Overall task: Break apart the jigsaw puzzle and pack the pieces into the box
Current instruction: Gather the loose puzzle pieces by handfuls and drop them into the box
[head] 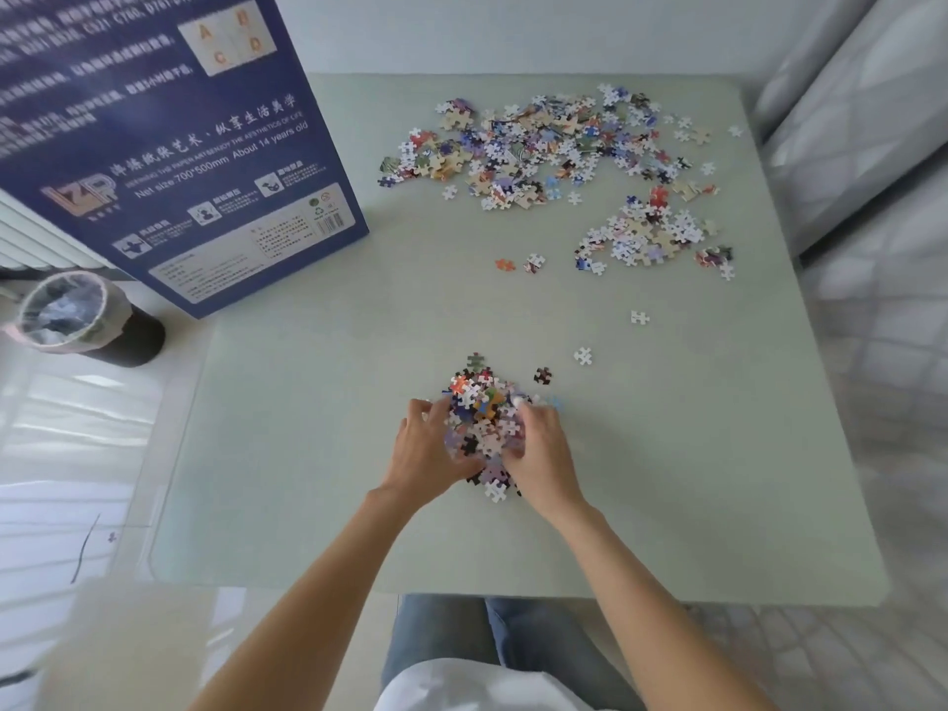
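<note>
head view: left hand (428, 446) and right hand (538, 451) cupped around small heap of puzzle pieces (482, 420) near table (308, 454) front edge, fingers curled, grasping it. larger scatter of pieces (554, 146) far right. blue box (169, 146) upright far left.

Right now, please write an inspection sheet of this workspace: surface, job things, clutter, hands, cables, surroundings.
Surface: pale green table, mostly bare at the near edge.
Job things: near pile of loose pieces between the hands; far pile and a smaller pile at the far right; stray pieces between them; blue box at the far left corner, its opening not visible.
Clutter: nothing seen.
Hands: left hand and right hand cup the near pile from both sides, fingers curled round the pieces.
Cables: nothing seen.
Surroundings: lined bin on the floor at left; tiled floor at right.
</note>
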{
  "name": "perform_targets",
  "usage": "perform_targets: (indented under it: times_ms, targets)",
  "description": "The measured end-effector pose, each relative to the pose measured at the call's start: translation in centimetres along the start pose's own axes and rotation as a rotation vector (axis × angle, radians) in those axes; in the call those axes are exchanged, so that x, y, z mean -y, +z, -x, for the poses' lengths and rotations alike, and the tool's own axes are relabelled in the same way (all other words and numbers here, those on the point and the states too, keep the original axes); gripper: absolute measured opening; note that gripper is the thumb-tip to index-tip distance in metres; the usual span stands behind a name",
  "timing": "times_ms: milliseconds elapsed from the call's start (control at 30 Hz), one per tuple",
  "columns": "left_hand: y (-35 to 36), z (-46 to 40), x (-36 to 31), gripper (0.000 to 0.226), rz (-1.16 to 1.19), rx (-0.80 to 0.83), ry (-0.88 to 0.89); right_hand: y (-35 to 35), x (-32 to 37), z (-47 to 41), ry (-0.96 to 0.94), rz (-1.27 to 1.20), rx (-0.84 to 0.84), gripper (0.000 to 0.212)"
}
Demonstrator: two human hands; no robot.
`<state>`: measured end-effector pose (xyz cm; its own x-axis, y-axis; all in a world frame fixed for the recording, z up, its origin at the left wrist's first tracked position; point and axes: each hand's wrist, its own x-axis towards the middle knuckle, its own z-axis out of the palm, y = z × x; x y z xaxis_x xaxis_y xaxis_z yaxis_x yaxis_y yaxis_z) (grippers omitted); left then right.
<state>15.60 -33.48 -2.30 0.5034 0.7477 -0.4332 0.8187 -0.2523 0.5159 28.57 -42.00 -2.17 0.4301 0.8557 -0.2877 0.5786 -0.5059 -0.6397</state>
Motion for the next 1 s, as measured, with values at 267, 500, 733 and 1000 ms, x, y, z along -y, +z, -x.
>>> perform_targets:
  times_ms: [267,500,733,1000]
  targets:
    - [-0.7,-1.4,0.3,0.106,-0.156,-0.085,0.06,-2.5,0.5,-5.4,-0.275,0.593,0.369,0.13]
    - [-1.0,-3.1,-1.2,0.113,-0.294,0.003,0.132,-1.9,0.6,-5.8,-0.347,0.506,0.26,0.094]
    - [-1.1,-3.8,-1.7,0.08,-0.212,0.022,0.155,-1.8,-0.2,-4.6,-0.244,0.34,0.209,0.055]
    - [-1.5,-3.8,-1.7,0.058,-0.198,0.04,0.202,-1.9,0.0,-4.1,-0.243,0.448,0.17,0.067]
